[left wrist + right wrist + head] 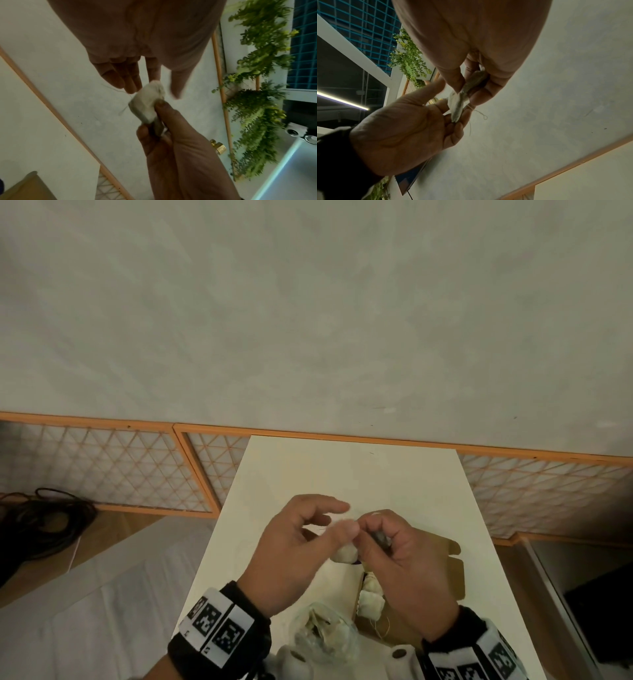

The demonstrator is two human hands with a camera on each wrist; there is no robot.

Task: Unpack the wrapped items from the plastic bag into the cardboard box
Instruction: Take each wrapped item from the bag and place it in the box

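While pinching one small white paper-wrapped bundle (147, 104) between thumb and fingertips above the table, the right hand (400, 570) keeps the only firm grip; the left hand (294, 556) spread and relaxed, fingertips (132, 86) just touching the bundle's far end. Loose thin thread (481, 115) dangling from the wrapping. Just below, more wrapped bundles (370, 597) already lying in the open brown cardboard box (448, 577), others left inside the crumpled clear plastic bag (322, 635) beside it. Likely slips from here: a light two-point pinch letting the bundle drop outside the box, or the trailing thread catching on a finger or a box flap and dragging it aside. Underneath, a pale cream table (342, 474); beyond, a grey plaster wall (308, 320), orange-framed lattice panels (102, 467), hanging green foliage (260, 67), black cables (44, 518) on the floor.
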